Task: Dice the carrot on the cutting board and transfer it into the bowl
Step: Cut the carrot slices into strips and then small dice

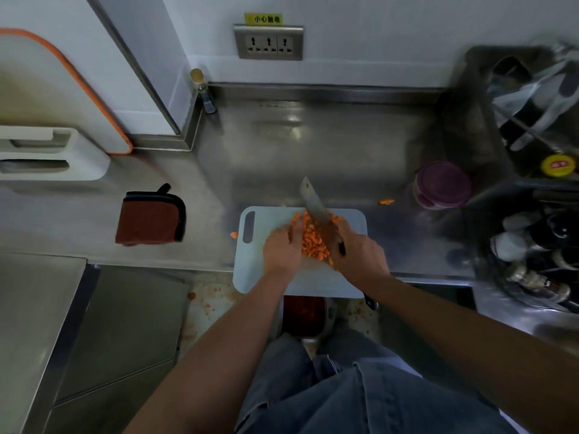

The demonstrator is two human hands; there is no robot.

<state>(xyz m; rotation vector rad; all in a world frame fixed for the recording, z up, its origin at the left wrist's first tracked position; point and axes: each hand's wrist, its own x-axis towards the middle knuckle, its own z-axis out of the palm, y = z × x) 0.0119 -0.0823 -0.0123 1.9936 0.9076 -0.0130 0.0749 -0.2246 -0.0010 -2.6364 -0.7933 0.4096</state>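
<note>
Right hand (357,252) wrapped tight round cleaver (316,211) handle, blade slanting over orange pile; left hand (282,245) flat, fingers spread loose, touching diced carrot (313,242) on pale cutting board (250,277); board near steel counter (313,151) edge; stray carrot bit (386,201) beside purple jar (441,184); red potholder (150,217) far left.

A kitchen is showing here: a stainless steel table (313,151) is carrying a cutting board (257,277), a pot holder (150,219) lying left, seasoning jars (529,261) crowding right.

Bare forearms; blue jeans (360,386)
</note>
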